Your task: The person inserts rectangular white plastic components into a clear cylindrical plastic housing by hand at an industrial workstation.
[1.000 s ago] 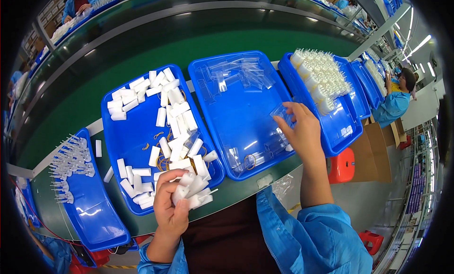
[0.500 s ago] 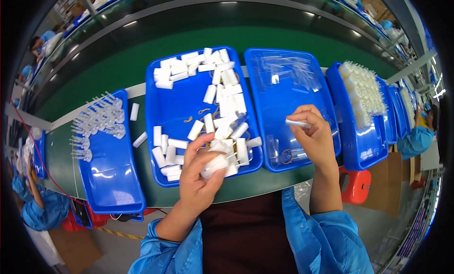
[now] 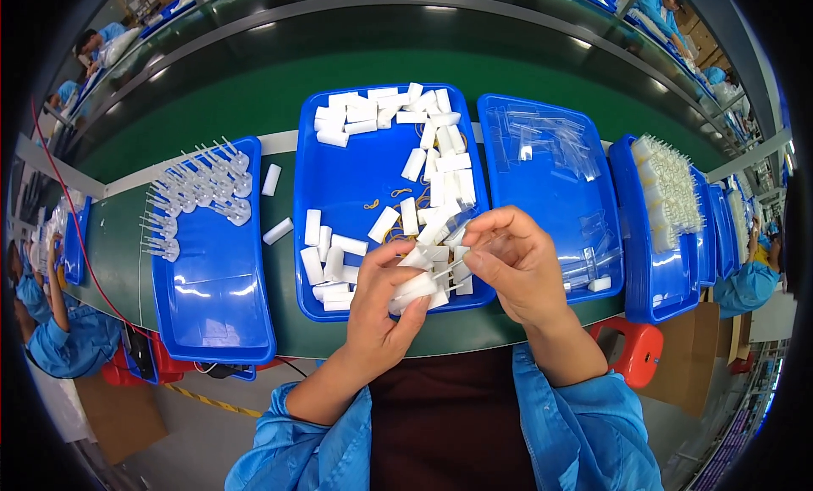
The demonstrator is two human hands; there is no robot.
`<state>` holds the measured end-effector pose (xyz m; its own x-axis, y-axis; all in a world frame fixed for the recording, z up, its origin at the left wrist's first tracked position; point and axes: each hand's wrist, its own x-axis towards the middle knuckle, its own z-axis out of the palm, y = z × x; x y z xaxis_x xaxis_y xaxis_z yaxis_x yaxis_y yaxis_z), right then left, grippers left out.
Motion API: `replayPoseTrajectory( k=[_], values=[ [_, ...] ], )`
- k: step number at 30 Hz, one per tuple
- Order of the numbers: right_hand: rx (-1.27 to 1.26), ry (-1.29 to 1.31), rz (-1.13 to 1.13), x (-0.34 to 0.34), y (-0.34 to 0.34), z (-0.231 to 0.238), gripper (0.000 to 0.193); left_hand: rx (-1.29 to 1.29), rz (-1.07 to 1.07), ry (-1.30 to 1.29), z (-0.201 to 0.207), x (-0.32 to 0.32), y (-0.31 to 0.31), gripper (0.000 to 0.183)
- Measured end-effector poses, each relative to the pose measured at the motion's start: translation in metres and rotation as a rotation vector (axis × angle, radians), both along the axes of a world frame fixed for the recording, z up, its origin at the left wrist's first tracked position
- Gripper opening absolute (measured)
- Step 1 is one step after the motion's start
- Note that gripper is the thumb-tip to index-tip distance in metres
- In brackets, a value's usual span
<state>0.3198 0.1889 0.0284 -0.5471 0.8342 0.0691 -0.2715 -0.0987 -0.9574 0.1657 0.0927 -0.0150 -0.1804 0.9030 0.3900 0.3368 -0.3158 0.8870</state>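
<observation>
Both my hands meet above the near edge of the middle blue tray (image 3: 356,186). My left hand (image 3: 373,317) is closed around a white piece (image 3: 413,289) with a thin pale stem pointing to the right. Thumb and fingers of my right hand (image 3: 533,275) pinch a clear plastic tube (image 3: 500,247) at the end of that stem; whether the stem is inside it I cannot tell. White cylindrical blocks (image 3: 347,114) lie scattered under and beyond the hands. Among them are thin tan loops (image 3: 400,192).
A right-hand blue tray (image 3: 542,203) holds clear tubes (image 3: 550,139). At far left, a tray (image 3: 212,313) carries stemmed, round-based pieces (image 3: 203,186). Stacked trays with white stemmed pieces (image 3: 669,186) stand far right. Two loose blocks (image 3: 271,180) lie on the green surface. Co-workers (image 3: 72,338) sit nearby.
My right hand has moved left from above the right tray, bringing the clear tube to the stem at my left hand. The whole view has shifted, so the trays appear farther right.
</observation>
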Motion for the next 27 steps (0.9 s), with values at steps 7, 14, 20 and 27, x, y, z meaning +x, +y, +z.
replayPoseTrajectory(
  k=[7,14,20,27],
  values=[
    [-0.116,0.006,0.083,-0.004,-0.001,-0.005,0.022,-0.024,0.009,-0.045,-0.002,-0.001,-0.001,0.024],
    [-0.170,0.089,0.103,-0.013,-0.003,-0.012,0.016,0.006,0.006,-0.040,-0.004,0.000,-0.001,0.025],
    [-0.102,-0.055,0.001,-0.017,-0.003,-0.010,0.013,0.003,0.021,-0.024,-0.003,-0.001,-0.002,0.024],
    [-0.115,-0.021,0.079,-0.008,-0.001,-0.009,0.022,-0.007,0.036,-0.046,-0.002,-0.002,-0.004,0.024]
  ],
)
